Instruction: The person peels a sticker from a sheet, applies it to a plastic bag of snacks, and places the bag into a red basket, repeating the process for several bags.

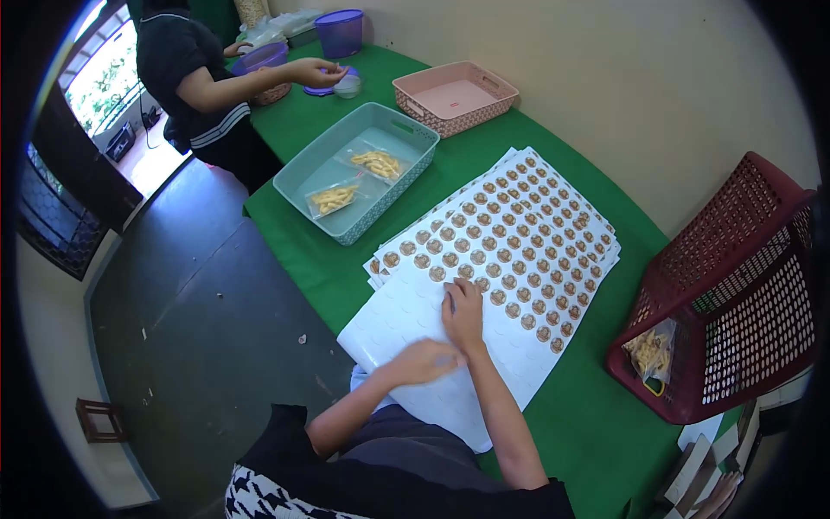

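White sheets with rows of round brown stickers (519, 233) lie stacked on the green table; the near part of the top sheet has bare white backing. My right hand (463, 313) rests on the top sheet where the stickers border the bare backing, its fingers bent and drawn together at a sticker; what they grip is too small to see. Over the bare part, close to my right wrist, is my left hand (424, 362), its fingers smeared by motion. A teal basket (346, 227) beyond holds two clear bags of yellow sticks (335, 200).
A pink basket (458, 102) sits by the wall. At right a maroon crate (735, 259) holds a bagged snack (653, 353). A co-worker (194, 78) stands at upper left by purple tubs (339, 36). Another hand (719, 495) shows at lower right, beside cartons.
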### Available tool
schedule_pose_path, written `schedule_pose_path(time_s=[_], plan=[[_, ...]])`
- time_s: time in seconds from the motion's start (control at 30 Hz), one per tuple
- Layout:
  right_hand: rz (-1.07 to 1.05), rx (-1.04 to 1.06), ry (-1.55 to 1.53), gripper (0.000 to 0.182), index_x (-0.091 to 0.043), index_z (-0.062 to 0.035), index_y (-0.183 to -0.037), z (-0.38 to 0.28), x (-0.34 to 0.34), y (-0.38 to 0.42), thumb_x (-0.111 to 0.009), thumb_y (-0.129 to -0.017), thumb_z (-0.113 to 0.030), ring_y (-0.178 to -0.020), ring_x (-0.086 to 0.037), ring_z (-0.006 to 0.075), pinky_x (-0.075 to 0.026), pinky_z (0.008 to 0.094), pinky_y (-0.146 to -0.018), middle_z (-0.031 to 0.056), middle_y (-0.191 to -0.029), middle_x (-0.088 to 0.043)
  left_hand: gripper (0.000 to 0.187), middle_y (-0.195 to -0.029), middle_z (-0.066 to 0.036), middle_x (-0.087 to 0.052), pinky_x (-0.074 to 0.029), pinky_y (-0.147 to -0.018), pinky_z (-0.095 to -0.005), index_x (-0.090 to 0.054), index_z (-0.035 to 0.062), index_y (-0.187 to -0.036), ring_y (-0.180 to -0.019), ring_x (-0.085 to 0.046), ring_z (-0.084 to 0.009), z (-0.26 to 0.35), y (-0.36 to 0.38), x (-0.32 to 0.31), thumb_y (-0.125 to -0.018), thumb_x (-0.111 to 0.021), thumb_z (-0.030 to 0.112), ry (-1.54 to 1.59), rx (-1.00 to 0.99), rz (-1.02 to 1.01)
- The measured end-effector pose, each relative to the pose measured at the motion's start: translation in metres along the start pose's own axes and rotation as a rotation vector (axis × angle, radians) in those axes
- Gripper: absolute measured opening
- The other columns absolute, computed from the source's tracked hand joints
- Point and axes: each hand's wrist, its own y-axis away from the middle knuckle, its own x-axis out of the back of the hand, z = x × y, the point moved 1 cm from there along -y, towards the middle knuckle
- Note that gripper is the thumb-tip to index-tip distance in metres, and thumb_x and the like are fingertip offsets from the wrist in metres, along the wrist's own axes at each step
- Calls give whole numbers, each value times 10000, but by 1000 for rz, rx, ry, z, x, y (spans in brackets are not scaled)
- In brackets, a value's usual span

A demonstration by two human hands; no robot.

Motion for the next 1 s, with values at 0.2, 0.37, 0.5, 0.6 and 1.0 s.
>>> schedule_pose_path(time_s=[0.2, 0.37, 0.5, 0.6, 1.0], plan=[[-37, 78, 263, 278, -582, -44, -938, -4, -1, 0, -529, -668, -80, -930, -439, 270, -307, 406, -880, 130, -1019, -502, 264, -1046, -148, -525, -356, -861, -387, -546, 26, -991, -1017, -466, -301, -58, -23, 32, -755, -532, 145, -366, -44, 686], [-61, 81, 311, 301, -581, -58, -960, -5, -2, 1, -530, -665, -85, -939, -428, 259, -291, 415, -896, 123, -1039, -494, 284, -1065, -119, -499, -315, -882, -399, -552, 53, -1001, -1066, -409, -294, -74, -38, 43, -726, -553, 125, -373, -18, 720], [-68, 66, 317, 314, -578, -68, -976, -7, -1, 0, -526, -667, -88, -953, -416, 254, -274, 425, -908, 116, -1058, -483, 271, -1022, -88, -505, -283, -894, -388, -596, 87, -953, -1029, -403, -272, -72, -47, 45, -694, -602, 167, -459, -32, 779], [-75, 49, 291, 318, -576, -75, -982, -6, 0, 0, -519, -670, -91, -956, -412, 254, -268, 424, -910, 113, -1065, -479, 283, -983, -70, -508, -268, -888, -391, -623, 126, -923, -983, -413, -258, -69, -52, 44, -647, -654, 185, -471, -15, 792], [-79, 6, 228, 310, -569, -86, -987, -8, 5, -3, -500, -684, -84, -962, -408, 259, -270, 393, -888, 98, -1053, -478, 155, -870, -35, -523, -232, -895, -404, -658, 125, -794, -907, -440, -220, -74, -64, 51, -656, -661, 196, -522, -76, 790]])
